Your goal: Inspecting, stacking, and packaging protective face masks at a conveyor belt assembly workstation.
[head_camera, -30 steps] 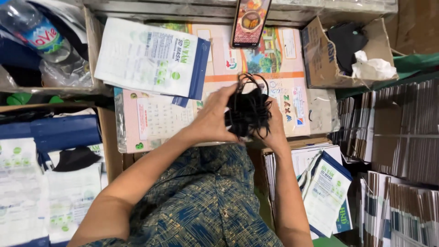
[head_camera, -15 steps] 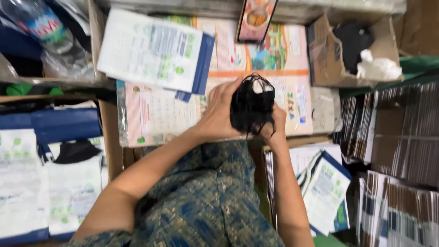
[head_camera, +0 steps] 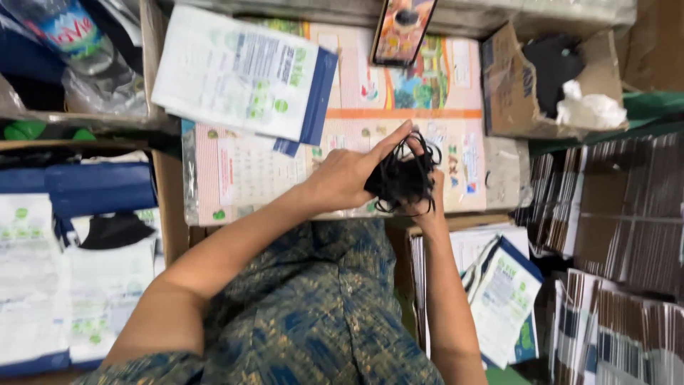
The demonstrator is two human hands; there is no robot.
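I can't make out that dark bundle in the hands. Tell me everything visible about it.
The black bundle looks like soft fabric masks stacked together, with thin black ear loops sticking out at its top and bottom edges. It is held above a printed sheet on the work surface. The left hand pinches it from the left, one finger stretched over the top; the right hand supports it from behind, mostly hidden.

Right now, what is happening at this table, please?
A person holds a bundle of black masks with both hands over the table. The left hand grips its near side, one finger stretched out; the right hand supports it from behind, mostly hidden. White and blue pouches lie further up, and a phone leans at the back.
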